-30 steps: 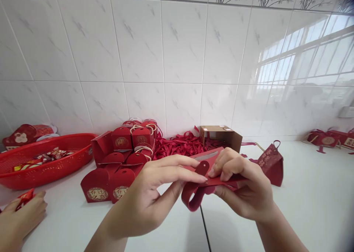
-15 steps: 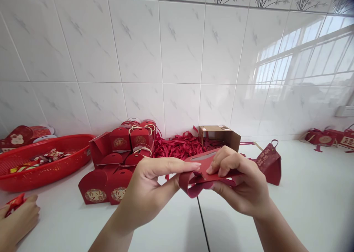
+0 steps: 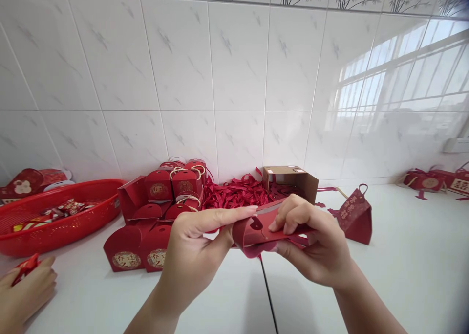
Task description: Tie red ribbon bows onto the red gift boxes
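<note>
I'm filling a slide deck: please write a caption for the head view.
Left hand and right hand hold a partly curled red card over a white table, red boxes at left.

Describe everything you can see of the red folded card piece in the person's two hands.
The red folded card piece looks like stiff paperboard, with a band curled into a loop at its left end. A long pale grey strip or opening runs near its far edge; I can't tell which. It is held above the white table, the right hand gripping it with fingers on top and thumb beneath, the left hand pinching the looped end. The hands hide some of it.
</note>
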`<act>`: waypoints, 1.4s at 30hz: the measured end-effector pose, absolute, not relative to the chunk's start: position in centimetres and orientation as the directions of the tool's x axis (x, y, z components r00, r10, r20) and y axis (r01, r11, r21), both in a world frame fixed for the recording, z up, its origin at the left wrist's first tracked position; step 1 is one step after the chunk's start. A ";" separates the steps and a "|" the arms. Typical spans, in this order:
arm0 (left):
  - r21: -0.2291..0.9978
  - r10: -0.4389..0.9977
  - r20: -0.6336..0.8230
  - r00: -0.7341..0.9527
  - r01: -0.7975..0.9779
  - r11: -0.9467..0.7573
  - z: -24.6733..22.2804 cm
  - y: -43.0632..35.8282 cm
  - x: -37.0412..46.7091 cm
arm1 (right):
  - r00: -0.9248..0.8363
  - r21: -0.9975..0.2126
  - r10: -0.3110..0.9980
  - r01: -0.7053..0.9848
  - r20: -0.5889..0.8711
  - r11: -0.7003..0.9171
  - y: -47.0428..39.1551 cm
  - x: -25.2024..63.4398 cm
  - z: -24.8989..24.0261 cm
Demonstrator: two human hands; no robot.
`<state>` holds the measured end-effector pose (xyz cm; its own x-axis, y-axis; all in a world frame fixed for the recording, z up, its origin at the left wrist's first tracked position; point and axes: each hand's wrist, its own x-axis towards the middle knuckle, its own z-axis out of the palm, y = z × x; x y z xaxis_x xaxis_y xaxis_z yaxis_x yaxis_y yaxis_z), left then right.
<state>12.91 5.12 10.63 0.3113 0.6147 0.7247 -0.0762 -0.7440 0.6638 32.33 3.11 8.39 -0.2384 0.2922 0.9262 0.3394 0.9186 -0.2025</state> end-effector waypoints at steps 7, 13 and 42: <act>0.563 0.518 0.778 0.355 -0.030 -0.826 10.9 4.9 13.1 | -0.224 -0.227 0.323 0.369 0.920 0.902 3.1 32.3 8.3; 0.464 0.394 0.818 0.419 -0.074 -0.883 10.7 4.9 12.8 | -0.169 -0.309 0.368 0.298 0.914 0.903 3.1 32.3 8.3; 0.636 0.484 0.668 0.565 -0.097 -0.765 10.7 4.6 12.8 | -0.156 -0.158 0.201 0.254 0.967 0.954 2.7 31.7 8.2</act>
<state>12.76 4.59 10.70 0.5655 0.4839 0.6679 -0.0966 -0.7654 0.6362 31.67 2.66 8.16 -0.1562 0.2013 0.9670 0.2537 0.9544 -0.1577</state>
